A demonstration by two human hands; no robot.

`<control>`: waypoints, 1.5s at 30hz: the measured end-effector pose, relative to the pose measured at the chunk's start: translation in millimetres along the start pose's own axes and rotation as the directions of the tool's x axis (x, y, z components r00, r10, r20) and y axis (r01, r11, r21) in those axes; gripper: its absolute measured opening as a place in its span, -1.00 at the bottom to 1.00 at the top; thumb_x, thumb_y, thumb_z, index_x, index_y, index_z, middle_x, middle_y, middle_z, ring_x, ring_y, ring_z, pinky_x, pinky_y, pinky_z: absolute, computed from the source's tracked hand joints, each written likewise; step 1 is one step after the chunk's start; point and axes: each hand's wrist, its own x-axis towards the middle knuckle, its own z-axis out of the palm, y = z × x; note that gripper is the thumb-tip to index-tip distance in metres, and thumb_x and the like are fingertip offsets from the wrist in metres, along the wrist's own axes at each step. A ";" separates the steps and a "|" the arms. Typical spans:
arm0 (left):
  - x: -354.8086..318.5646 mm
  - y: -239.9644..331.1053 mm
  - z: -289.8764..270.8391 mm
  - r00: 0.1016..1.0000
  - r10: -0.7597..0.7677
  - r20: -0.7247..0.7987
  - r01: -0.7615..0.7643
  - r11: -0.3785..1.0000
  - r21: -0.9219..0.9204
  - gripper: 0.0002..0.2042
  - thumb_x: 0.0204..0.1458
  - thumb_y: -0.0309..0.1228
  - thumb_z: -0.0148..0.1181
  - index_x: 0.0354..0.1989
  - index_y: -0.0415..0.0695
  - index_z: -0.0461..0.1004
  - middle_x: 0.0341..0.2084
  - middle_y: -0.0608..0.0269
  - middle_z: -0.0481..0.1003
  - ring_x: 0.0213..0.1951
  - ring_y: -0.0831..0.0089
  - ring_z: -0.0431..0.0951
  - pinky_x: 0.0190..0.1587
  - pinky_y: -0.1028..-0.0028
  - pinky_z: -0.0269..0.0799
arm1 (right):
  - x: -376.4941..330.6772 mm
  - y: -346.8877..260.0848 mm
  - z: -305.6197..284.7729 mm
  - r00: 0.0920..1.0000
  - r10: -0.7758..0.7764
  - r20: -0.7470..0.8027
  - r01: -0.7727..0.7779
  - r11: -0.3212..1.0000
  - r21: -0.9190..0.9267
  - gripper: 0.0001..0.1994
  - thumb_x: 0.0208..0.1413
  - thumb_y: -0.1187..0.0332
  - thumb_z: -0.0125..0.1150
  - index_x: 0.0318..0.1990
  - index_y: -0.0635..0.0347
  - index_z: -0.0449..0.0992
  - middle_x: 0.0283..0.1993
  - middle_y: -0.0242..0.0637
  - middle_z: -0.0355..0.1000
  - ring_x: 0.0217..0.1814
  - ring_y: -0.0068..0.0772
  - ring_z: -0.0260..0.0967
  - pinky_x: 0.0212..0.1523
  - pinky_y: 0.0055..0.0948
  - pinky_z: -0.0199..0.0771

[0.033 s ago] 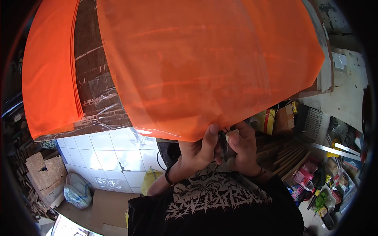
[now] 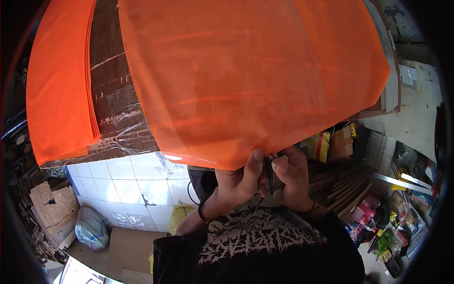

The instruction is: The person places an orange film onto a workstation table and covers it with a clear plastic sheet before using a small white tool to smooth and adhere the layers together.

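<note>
The orange cloth (image 2: 227, 94) drapes over the brown, taped tabletop (image 2: 109, 52), its near edge right at my fingers! My left hand (image 2: 240, 182) pinches that edge, thumb on top; my right hand (image 2: 291, 177) curls around a small dark tool (image 2: 272, 181), mostly hidden, narrow tips beside the cloth. Over to the left, folded orange layers (image 2: 61, 90) lie stacked. Below my wrists, pale, jagged lettering (image 2: 262, 244) spreads across my black T-shirt (image 2: 340, 255). Out right, a yellow, red-banded package (image 2: 322, 146), its print too small to read!
</note>
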 end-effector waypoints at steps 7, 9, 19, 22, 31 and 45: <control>0.1 -3.8 -1.1 0.999 0.049 -0.005 -0.049 0.998 -0.042 -0.87 0.22 -0.47 -0.05 -0.15 -0.27 0.30 -0.68 0.31 0.39 -0.72 0.65 0.40 -0.74 0.63 0.34 | 3.9 -2.3 2.7 0.999 -0.025 0.021 0.025 1.000 -0.002 -0.69 0.18 0.33 0.13 -0.02 0.36 0.34 -0.36 -0.30 0.39 -0.48 -0.54 0.38 -0.63 -0.54 0.43; -1.3 -5.9 -3.1 0.999 0.034 0.012 -0.034 0.999 -0.032 -0.87 0.21 -0.49 -0.04 -0.13 -0.27 0.30 -0.65 0.30 0.40 -0.72 0.65 0.40 -0.73 0.63 0.35 | 4.3 -1.7 3.0 0.999 -0.043 0.008 0.043 0.999 -0.024 -0.68 0.17 0.32 0.14 -0.03 0.36 0.34 -0.33 -0.30 0.38 -0.49 -0.54 0.37 -0.65 -0.55 0.42; -3.4 -10.4 -4.0 0.998 0.047 0.036 -0.044 0.996 -0.084 -0.84 0.21 -0.50 -0.06 -0.09 -0.30 0.30 -0.39 0.17 0.46 -0.69 0.63 0.43 -0.72 0.64 0.34 | 2.4 -3.1 4.8 0.997 -0.059 -0.058 0.052 0.992 -0.111 -0.69 0.14 0.30 0.17 -0.10 0.38 0.37 -0.37 -0.31 0.38 -0.52 -0.55 0.36 -0.65 -0.56 0.39; -3.0 -9.6 -5.5 0.996 0.064 0.058 -0.060 0.995 -0.074 -0.84 0.21 -0.50 -0.05 -0.09 -0.29 0.30 -0.40 0.18 0.46 -0.69 0.63 0.43 -0.71 0.66 0.32 | 3.5 -3.1 5.5 0.996 -0.068 -0.061 0.060 0.989 -0.134 -0.70 0.14 0.30 0.17 -0.12 0.38 0.37 -0.39 -0.31 0.38 -0.53 -0.54 0.36 -0.64 -0.57 0.39; -1.9 -5.2 -7.2 0.996 0.041 0.081 -0.036 0.998 -0.061 -0.77 0.28 -0.39 -0.17 -0.09 -0.30 0.31 -0.35 0.12 0.45 -0.62 0.53 0.47 -0.64 0.62 0.36 | 7.3 -4.5 -0.9 0.996 -0.093 -0.003 0.091 0.979 -0.182 -0.70 0.16 0.30 0.13 -0.09 0.36 0.35 -0.37 -0.26 0.39 -0.49 -0.53 0.38 -0.65 -0.61 0.35; -11.1 9.2 -10.1 0.990 0.104 -0.094 -0.108 0.994 -0.034 -0.63 0.21 -0.15 0.00 -0.44 -0.25 0.32 -0.64 0.17 0.38 -0.65 0.41 0.38 -0.60 0.42 0.38 | -8.0 -101.2 -91.3 0.596 -0.638 -0.488 0.350 0.753 -0.557 -0.54 0.11 0.24 0.26 0.07 0.26 0.25 -0.40 -0.34 0.38 -0.70 -0.70 0.21 -0.73 -0.67 0.10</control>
